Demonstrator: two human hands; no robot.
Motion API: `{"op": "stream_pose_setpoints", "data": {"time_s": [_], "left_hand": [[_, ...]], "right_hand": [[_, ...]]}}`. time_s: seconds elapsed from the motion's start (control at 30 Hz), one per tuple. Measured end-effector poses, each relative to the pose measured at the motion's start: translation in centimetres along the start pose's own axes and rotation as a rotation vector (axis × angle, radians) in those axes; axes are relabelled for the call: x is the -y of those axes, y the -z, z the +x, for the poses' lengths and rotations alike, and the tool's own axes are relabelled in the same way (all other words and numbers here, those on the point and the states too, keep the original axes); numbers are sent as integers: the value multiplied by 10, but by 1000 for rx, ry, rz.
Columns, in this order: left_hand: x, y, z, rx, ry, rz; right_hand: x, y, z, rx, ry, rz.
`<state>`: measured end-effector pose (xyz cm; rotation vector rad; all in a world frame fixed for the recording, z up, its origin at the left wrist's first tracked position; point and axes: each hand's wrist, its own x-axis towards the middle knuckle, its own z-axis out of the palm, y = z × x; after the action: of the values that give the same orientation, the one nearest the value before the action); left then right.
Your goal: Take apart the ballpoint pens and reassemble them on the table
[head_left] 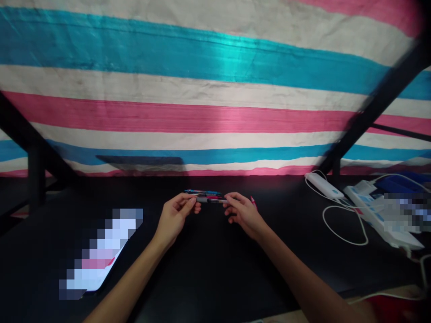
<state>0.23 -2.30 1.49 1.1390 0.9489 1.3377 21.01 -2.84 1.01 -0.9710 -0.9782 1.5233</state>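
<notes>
A pen (209,200) with a grey end and a clear barrel spans the gap between my two hands, held roughly level above the black table. My left hand (177,215) pinches its grey end between thumb and fingers. At the other end, the thumb and forefinger of my right hand (244,213) close on the barrel tip, with the other fingers curled loosely. Just behind lie several pens, among them a blue pen (202,192) and one with a red part, partly hidden. A red pen (253,202) shows beyond my right hand.
On the left of the black table (208,278) lies a lit tablet or phone (109,255), its screen blurred out. A white power strip (380,217), a white adapter (325,185) and looping white cables occupy the right. Black frame bars and a striped sheet (215,116) stand behind.
</notes>
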Motion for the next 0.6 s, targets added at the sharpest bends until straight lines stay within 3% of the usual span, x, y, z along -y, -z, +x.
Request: {"op": "stream_pose_setpoints", "data": {"time_s": [0.23,0.43,0.6], "left_hand": [[2,2,1,-3,4,-15],[-2,2,1,-27,29,-95],[-4,1,2,-50,61,-162]], "right_hand": [[4,1,2,-87,135,72],[9,2,2,-48,133,85],[11,5,4,-96,167,131]]}}
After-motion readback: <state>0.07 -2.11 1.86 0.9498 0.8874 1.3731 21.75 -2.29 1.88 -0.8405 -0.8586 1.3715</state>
